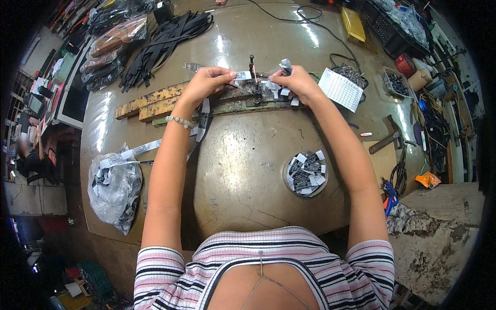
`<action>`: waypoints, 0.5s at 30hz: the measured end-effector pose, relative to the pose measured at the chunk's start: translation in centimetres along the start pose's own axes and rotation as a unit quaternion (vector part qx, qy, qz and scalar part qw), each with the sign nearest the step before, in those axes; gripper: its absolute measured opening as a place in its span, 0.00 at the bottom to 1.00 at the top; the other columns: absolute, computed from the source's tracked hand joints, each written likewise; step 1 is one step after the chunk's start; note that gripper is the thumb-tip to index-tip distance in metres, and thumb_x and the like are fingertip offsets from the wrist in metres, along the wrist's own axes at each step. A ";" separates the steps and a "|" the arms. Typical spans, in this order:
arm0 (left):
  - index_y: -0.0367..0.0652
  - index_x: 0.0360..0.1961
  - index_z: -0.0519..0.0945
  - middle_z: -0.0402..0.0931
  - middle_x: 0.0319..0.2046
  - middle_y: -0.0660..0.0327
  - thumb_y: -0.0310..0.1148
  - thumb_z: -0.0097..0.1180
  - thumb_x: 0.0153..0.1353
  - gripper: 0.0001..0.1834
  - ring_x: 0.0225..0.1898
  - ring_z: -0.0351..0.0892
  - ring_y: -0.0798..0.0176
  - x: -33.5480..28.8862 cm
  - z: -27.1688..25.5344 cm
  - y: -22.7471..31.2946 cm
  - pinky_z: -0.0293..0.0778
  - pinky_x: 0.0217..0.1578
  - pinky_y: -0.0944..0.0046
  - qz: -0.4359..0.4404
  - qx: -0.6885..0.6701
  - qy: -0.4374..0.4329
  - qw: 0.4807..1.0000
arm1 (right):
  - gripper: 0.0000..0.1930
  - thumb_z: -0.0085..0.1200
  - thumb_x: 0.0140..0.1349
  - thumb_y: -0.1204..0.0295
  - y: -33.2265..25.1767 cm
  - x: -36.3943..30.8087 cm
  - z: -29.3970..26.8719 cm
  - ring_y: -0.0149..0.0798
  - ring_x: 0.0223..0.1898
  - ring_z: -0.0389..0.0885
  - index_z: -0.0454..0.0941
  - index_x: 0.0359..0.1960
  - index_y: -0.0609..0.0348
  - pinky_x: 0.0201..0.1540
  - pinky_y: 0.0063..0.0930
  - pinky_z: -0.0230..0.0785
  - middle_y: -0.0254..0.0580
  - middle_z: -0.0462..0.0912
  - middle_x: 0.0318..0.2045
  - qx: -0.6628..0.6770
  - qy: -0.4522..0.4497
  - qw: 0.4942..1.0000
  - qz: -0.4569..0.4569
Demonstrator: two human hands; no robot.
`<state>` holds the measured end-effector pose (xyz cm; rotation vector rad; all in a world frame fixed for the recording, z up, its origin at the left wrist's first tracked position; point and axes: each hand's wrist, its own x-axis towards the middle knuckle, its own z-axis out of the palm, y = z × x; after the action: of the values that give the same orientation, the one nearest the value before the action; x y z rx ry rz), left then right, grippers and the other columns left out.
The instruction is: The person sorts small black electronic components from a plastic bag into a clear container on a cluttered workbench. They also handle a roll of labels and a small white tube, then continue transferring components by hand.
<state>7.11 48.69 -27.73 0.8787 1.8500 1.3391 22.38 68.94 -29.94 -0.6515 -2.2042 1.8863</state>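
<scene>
Label strip (243, 75) pinched by left hand (206, 84); right hand (297, 82) pinches labels (285, 64).

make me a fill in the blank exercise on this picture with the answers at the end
1. The beaded bracelet is worn on the ____ wrist.
2. The label strip hanging below the left hand alternates between white and ____.
3. The hammer lies to the ____ of the right forearm.

Missing words: left; black; right
</scene>
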 end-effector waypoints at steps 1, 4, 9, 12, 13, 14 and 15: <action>0.39 0.36 0.81 0.75 0.24 0.72 0.40 0.60 0.59 0.14 0.20 0.60 0.80 -0.1 0.0 0.4 0.54 0.19 0.77 -0.013 -0.001 0.018 1.000 | 0.09 0.60 0.54 0.68 -0.3 -0.2 -0.4 0.23 0.21 0.69 0.78 0.33 0.61 0.20 0.20 0.57 0.29 0.76 0.23 0.003 0.005 1.000 -0.015; 0.39 0.38 0.81 0.75 0.24 0.71 0.40 0.59 0.59 0.14 0.20 0.60 0.81 -0.2 0.6 1.8 0.54 0.19 0.78 0.027 0.004 0.006 1.000 | 0.13 0.61 0.56 0.65 -1.6 -0.8 -0.9 0.22 0.23 0.71 0.79 0.36 0.62 0.23 0.17 0.60 0.29 0.77 0.24 0.074 -0.013 0.997 -0.020; 0.38 0.36 0.82 0.75 0.23 0.72 0.40 0.60 0.59 0.14 0.19 0.59 0.81 0.1 2.2 3.4 0.53 0.19 0.78 0.054 0.024 -0.029 0.998 | 0.13 0.62 0.56 0.63 -2.8 -1.9 -0.1 0.21 0.25 0.73 0.77 0.34 0.59 0.25 0.15 0.65 0.28 0.76 0.24 0.135 -0.076 0.988 -0.012; 0.39 0.36 0.82 0.74 0.22 0.72 0.40 0.61 0.58 0.14 0.19 0.59 0.81 0.0 1.8 3.3 0.52 0.19 0.77 0.032 0.062 -0.036 0.997 | 0.10 0.63 0.56 0.65 -2.6 -2.2 -0.4 0.21 0.24 0.72 0.76 0.30 0.57 0.24 0.16 0.64 0.28 0.75 0.23 0.159 -0.062 0.985 -0.026; 0.39 0.36 0.82 0.74 0.22 0.72 0.40 0.61 0.58 0.14 0.19 0.59 0.81 -0.1 1.3 3.1 0.52 0.19 0.77 0.023 0.069 -0.030 0.997 | 0.10 0.63 0.55 0.65 -2.3 -2.2 -0.8 0.21 0.24 0.71 0.76 0.28 0.56 0.24 0.17 0.63 0.28 0.74 0.23 0.172 -0.056 0.983 -0.016; 0.39 0.36 0.82 0.74 0.22 0.72 0.40 0.61 0.58 0.14 0.19 0.59 0.81 -0.1 0.9 2.7 0.52 0.19 0.77 0.011 0.081 -0.020 0.996 | 0.10 0.64 0.54 0.66 -2.0 -2.1 -1.1 0.22 0.23 0.70 0.75 0.26 0.55 0.24 0.18 0.62 0.28 0.74 0.22 0.181 -0.011 0.983 0.002; 0.39 0.36 0.82 0.74 0.21 0.73 0.40 0.62 0.57 0.14 0.19 0.59 0.81 -0.1 0.5 2.3 0.51 0.19 0.77 -0.001 0.052 -0.036 0.998 | 0.10 0.64 0.53 0.67 -1.7 -2.1 -1.6 0.22 0.22 0.69 0.75 0.26 0.54 0.23 0.18 0.62 0.27 0.73 0.22 0.190 -0.015 0.982 0.016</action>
<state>7.87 49.40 -25.60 0.9655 1.8777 1.2046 24.48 69.29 -27.66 -0.5926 -1.7797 2.2593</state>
